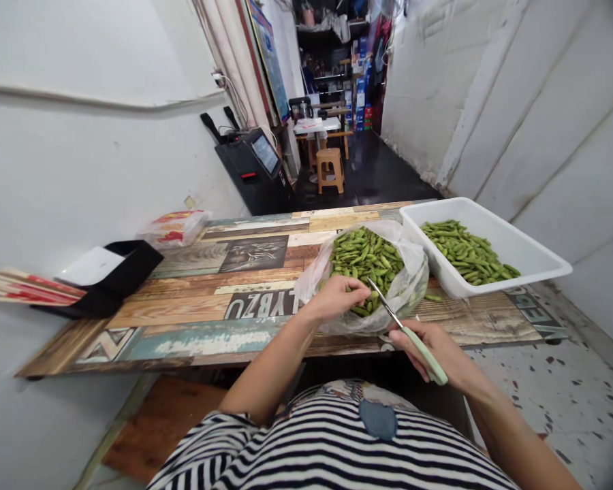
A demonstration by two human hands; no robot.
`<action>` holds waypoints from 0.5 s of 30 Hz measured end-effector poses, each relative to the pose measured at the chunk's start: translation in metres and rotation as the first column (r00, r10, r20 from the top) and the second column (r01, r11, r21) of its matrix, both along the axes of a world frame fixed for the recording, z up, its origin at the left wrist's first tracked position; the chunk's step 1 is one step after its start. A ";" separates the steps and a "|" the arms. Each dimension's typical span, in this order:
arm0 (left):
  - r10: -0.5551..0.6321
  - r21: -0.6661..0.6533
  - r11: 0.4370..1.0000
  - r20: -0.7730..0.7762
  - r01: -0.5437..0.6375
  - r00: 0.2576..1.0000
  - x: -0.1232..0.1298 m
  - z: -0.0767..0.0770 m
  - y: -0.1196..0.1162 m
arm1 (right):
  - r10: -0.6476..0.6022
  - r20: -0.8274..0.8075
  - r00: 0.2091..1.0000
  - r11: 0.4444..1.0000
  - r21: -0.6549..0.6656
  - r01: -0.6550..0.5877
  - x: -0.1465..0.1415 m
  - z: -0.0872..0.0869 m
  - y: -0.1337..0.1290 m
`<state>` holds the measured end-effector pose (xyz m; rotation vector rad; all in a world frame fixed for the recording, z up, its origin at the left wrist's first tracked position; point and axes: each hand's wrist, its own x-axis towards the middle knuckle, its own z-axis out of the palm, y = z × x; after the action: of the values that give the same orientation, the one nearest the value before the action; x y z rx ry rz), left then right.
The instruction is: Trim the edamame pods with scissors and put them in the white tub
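Green pods [366, 253] fill an open clear plastic bag [314, 275] on the patterned wooden table [184, 299]. Over the near left part of the bag is my left hand [340, 297], its fingers pinched together; what they hold, if anything, is too small to tell. My right hand [432, 347] grips scissors [423, 354] with pale green handles, and their metal blades reach over the pods towards my left fingertips. To the right of the bag stands a white tray [534, 262] with more green pods [467, 252] in it.
At the table's left end are a black holder [133, 269] with wrapped chopsticks [30, 289] and a plastic packet [176, 228]. Beyond the table's far edge stand a black touchscreen machine [253, 163] and an orange stool [329, 170]. White walls flank both sides.
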<state>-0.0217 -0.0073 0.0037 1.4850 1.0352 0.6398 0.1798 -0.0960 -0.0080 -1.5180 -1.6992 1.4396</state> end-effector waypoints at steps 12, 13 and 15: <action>0.285 -0.303 0.939 0.409 -0.165 0.867 -0.002 0.012 0.048 | -0.280 -0.326 0.903 0.959 -0.149 0.243 0.008 -0.016 -0.006; 0.299 -0.212 0.948 0.337 -0.238 0.893 0.000 0.011 0.051 | -0.287 -0.331 0.899 0.957 -0.147 0.251 0.008 -0.016 -0.007; 0.331 0.065 0.939 0.100 -0.339 0.938 0.002 0.007 0.055 | -0.291 -0.337 0.895 0.956 -0.147 0.256 0.007 -0.016 -0.008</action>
<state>-0.0198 0.0473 0.0111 1.3461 1.2177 0.9916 0.1873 -0.1039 -0.0238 -1.3776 -1.1655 1.5500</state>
